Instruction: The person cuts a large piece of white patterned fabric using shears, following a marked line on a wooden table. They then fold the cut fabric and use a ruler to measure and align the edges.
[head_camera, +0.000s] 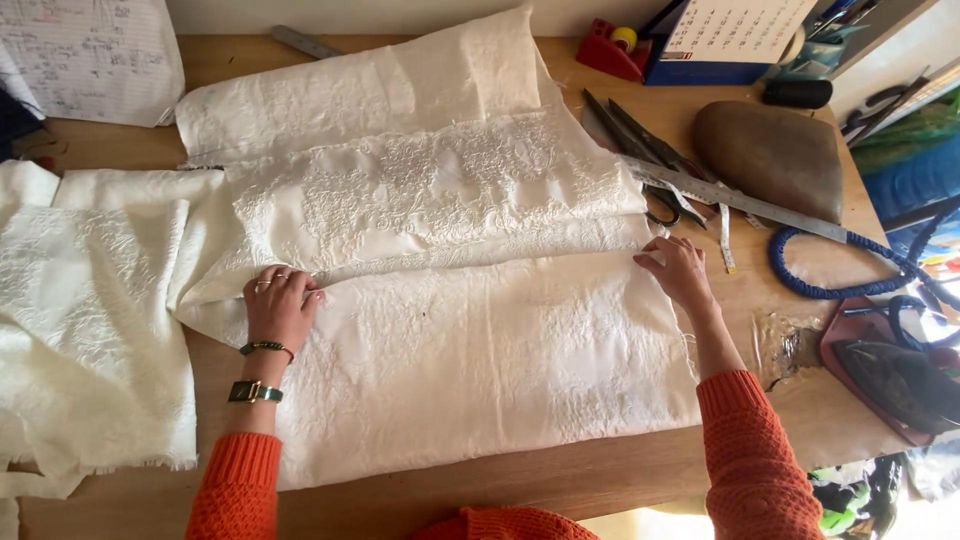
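A large piece of cream embroidered fabric (470, 340) lies folded across the wooden table (560, 480). My left hand (280, 305) presses flat on the fabric near its left edge, at a fold line. My right hand (675, 270) rests with its fingers on the fabric's right edge, along the same fold. Both wrists come out of orange knitted sleeves. The left wrist carries a green watch and a bracelet. More of the same cream cloth (90, 320) hangs over the table's left side.
To the right lie a metal ruler (740, 197), dark scissors (640, 150), a measuring tape, a brown rounded stone-like weight (770, 155), a blue cord (830, 270) and an iron (895, 375). A blue box and a red tool sit at the back; paper at far left.
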